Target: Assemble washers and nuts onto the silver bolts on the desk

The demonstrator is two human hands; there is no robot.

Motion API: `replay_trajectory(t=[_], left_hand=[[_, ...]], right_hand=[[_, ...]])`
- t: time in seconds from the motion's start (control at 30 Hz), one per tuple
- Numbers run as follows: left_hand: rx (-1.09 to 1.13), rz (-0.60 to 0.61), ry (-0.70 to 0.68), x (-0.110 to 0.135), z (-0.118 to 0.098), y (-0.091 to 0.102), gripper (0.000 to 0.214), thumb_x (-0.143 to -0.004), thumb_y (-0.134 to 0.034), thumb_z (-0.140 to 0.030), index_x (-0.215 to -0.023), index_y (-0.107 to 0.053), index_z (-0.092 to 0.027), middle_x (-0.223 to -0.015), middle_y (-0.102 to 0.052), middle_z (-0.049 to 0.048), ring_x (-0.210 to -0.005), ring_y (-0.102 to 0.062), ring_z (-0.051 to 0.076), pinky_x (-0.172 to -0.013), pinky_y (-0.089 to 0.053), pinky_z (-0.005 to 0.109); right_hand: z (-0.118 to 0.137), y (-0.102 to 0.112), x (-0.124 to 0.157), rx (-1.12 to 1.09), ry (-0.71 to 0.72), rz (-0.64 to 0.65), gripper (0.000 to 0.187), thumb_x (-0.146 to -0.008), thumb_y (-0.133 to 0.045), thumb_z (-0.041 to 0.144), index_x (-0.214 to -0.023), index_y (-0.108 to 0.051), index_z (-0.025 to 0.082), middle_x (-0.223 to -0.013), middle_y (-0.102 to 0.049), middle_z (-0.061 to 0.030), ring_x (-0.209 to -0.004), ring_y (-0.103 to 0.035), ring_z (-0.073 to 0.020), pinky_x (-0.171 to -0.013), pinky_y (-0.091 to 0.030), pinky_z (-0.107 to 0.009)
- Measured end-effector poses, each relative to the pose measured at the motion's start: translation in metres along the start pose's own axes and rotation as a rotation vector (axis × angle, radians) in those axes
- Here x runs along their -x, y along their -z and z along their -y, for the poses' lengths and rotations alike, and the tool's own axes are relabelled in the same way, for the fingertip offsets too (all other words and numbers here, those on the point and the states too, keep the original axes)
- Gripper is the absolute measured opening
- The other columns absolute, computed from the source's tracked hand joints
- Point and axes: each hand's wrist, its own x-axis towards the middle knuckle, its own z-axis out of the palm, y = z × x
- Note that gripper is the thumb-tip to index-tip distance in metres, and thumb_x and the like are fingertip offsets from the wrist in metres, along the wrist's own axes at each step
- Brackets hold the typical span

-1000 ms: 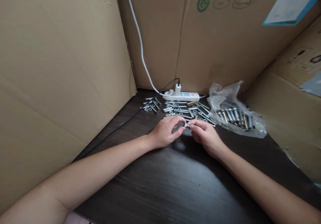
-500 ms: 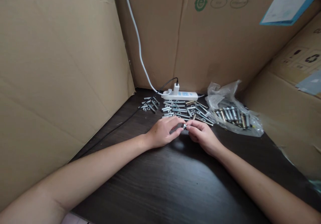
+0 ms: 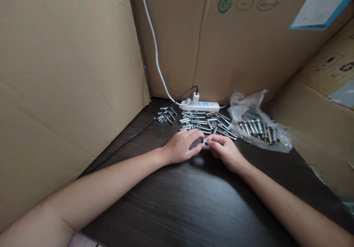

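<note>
Over the middle of the dark table, my left hand (image 3: 180, 146) and my right hand (image 3: 226, 150) meet fingertip to fingertip. Between them is a small silvery metal nut (image 3: 205, 141), partly covered by the fingers. My left thumb and forefinger pinch it from the left, and my right thumb and fingers grip it from the right. Whether a short bolt runs through it I cannot tell. Just beyond my hands lie rows of loose bolts and metal sleeves (image 3: 198, 122), with washers and nuts among them.
A smaller group of bolts and nuts (image 3: 169, 117) lies left. At right, a clear plastic bag (image 3: 249, 105) holds several assembled sleeve bolts (image 3: 258, 127). Behind stands a white power strip (image 3: 211, 107) with a black cable (image 3: 125, 142). Cardboard boxes (image 3: 171, 40) wall the table (image 3: 177, 206).
My hands keep their hold on the small nut, with slight finger movement; more of its silvery side shows. The whole view has shifted slightly.
</note>
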Motion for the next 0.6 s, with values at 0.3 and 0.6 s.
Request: replay_trajectory(t=[0.3,0.6], left_hand=[[0.049,-0.019,-0.004,-0.0003,-0.0008,0.0009,0.015,-0.091,-0.046,-0.028,-0.102,-0.051,-0.020,-0.092,-0.057,0.0020,-0.085,-0.055,0.015,-0.078,-0.043,0.028],[0.054,-0.008,0.074,0.0005,-0.0003,0.0000,0.024,-0.088,-0.047,-0.037,-0.103,-0.049,-0.018,-0.089,-0.056,0.0020,-0.080,-0.053,0.015,-0.076,-0.043,0.030]], right_hand=[[-0.0009,-0.0001,0.0008,-0.035,-0.011,0.008,0.026,-0.078,-0.056,0.041,-0.073,-0.059,0.015,-0.048,-0.033,0.0072,-0.043,-0.024,-0.0064,-0.042,-0.017,-0.021],[0.0005,-0.0013,-0.0001,0.020,0.006,-0.009,0.028,-0.079,-0.055,0.043,-0.073,-0.058,0.016,-0.049,-0.034,0.0066,-0.044,-0.026,-0.0070,-0.042,-0.021,-0.021]])
